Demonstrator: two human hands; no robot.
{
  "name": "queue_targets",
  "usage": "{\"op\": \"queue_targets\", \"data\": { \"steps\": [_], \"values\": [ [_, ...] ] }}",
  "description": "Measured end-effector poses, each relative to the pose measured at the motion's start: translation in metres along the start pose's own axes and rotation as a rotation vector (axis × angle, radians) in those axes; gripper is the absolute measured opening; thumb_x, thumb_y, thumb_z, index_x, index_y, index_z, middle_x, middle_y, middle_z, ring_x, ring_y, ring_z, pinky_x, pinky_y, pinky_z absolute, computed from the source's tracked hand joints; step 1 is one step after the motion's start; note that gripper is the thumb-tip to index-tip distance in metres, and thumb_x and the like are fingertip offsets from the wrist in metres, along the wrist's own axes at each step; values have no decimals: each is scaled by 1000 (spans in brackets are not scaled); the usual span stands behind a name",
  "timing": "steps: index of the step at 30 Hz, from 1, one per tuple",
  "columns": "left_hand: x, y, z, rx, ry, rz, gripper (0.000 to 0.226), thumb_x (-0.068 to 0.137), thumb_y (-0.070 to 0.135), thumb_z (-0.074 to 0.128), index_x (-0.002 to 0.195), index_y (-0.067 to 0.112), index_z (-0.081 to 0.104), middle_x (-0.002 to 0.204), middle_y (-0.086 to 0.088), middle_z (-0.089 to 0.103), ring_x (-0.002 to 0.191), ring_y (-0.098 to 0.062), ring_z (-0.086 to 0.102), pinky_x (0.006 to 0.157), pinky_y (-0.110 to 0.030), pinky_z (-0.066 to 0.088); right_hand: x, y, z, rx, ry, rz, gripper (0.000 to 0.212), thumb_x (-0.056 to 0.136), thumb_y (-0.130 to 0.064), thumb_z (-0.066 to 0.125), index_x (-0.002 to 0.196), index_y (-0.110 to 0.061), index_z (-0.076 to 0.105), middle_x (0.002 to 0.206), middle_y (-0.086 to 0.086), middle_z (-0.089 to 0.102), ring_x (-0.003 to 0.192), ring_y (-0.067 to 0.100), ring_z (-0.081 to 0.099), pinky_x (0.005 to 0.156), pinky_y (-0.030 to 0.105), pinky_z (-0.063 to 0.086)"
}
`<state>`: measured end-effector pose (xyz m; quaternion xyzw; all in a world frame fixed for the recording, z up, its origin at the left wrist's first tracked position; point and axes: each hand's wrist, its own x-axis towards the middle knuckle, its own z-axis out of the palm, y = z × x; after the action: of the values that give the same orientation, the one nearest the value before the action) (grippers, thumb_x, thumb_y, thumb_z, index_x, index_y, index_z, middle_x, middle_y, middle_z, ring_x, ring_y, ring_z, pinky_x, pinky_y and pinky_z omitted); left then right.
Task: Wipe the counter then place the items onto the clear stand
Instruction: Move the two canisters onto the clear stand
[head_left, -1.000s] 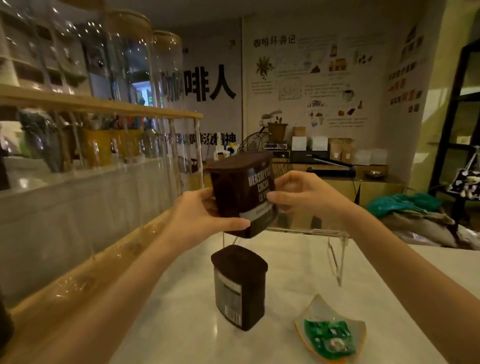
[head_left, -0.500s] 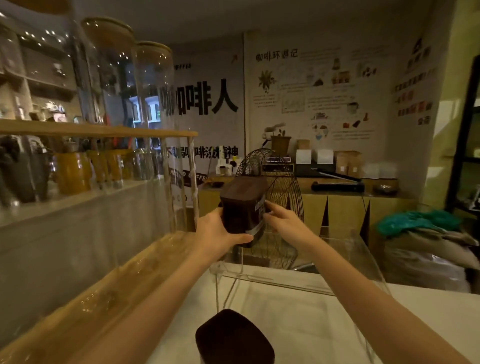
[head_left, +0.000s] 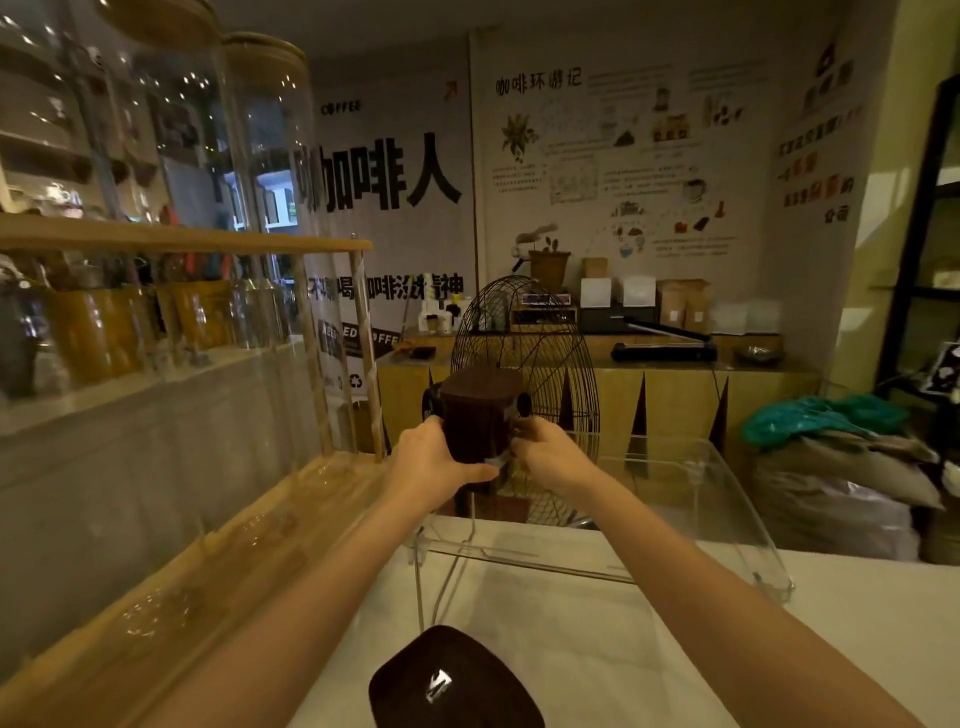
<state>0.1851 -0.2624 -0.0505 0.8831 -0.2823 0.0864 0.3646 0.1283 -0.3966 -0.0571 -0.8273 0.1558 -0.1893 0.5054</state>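
A: From the head view, what are the hands doing?

B: Both are wrapping a dark brown plastic cocoa tub (head_left: 480, 415). The left hand (head_left: 434, 465) is pressing its left side with the thumb across the front, and the right hand (head_left: 545, 453) is closing on its right side. The tub is standing upright at the far left corner of the clear acrylic stand (head_left: 691, 499), which is sitting on the pale marble worktop (head_left: 597, 649). Whether its base is resting fully on the top I cannot tell.

A: How should the setting-down go?

B: I judge the stand's top to be slick and hard to read, so keep the tub level, lower it flat, place it well in from the edge, and loosen both hands only once it is bearing its own weight. A second dark brown tub (head_left: 454, 680) is waiting on the worktop near the camera, so leave room beside the first.

A: And compared with half a second ago?

B: The hands are reaching further out and lower, the tub is sitting straighter, and the black wire fan (head_left: 550, 364) behind it is showing more fully as the view is pushing forward.
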Motion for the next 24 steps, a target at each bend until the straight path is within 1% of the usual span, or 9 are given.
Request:
{"op": "queue_targets", "data": {
  "steps": [4, 8, 11, 15, 18, 20, 24],
  "values": [
    [4, -3, 1, -1, 4, 9, 70, 58, 43, 80, 115, 8, 57, 114, -9, 67, 106, -23, 61, 79, -31, 51, -8, -1, -1, -45, 7, -18, 40, 93, -8, 46, 132, -5, 40, 137, 13, 50, 126, 27, 46, 102, 37, 40],
    [7, -6, 2, -20, -24, 22, 70, 61, 41, 79, 118, 9, 54, 118, -10, 65, 111, -24, 58, 87, -36, 51, -16, -1, 1, -155, -7, -60, 43, 90, -5, 48, 133, -7, 40, 136, 13, 51, 126, 29, 47, 104, 38, 41],
    [8, -8, 4, -50, -39, 13, 72, 63, 40, 77, 122, 10, 49, 121, -10, 63, 112, -25, 57, 86, -35, 49, -25, 0, 6, -197, -8, -80, 42, 89, -6, 49, 130, -8, 42, 131, 13, 55, 119, 29, 53, 99, 36, 45],
    [8, -6, 7, -44, -7, 6, 74, 61, 44, 78, 120, 10, 49, 118, -11, 63, 108, -27, 60, 85, -41, 54, -36, 3, 9, -266, -25, -125, 41, 88, -7, 48, 129, -10, 43, 122, 13, 61, 107, 27, 60, 92, 37, 52],
    [10, -3, 8, -9, 3, 2, 73, 60, 46, 77, 118, 10, 50, 117, -11, 64, 107, -28, 60, 84, -42, 55, -40, 4, 9, -318, -35, -159, 41, 88, -6, 46, 129, -10, 42, 118, 14, 61, 102, 27, 61, 88, 38, 53],
    [11, -3, 8, 9, 5, 8, 73, 60, 46, 77, 117, 10, 51, 116, -12, 64, 106, -28, 60, 83, -42, 55, -41, 4, 8, -340, -38, -173, 41, 88, -5, 46, 129, -10, 42, 118, 14, 61, 103, 27, 60, 88, 37, 53],
    [11, -2, 6, 26, 4, 22, 73, 59, 47, 78, 117, 9, 52, 115, -12, 64, 106, -28, 60, 83, -43, 55, -42, 4, 7, -350, -53, -186, 43, 88, -5, 48, 130, -11, 42, 123, 13, 60, 110, 27, 59, 93, 37, 52]
  ]
}}
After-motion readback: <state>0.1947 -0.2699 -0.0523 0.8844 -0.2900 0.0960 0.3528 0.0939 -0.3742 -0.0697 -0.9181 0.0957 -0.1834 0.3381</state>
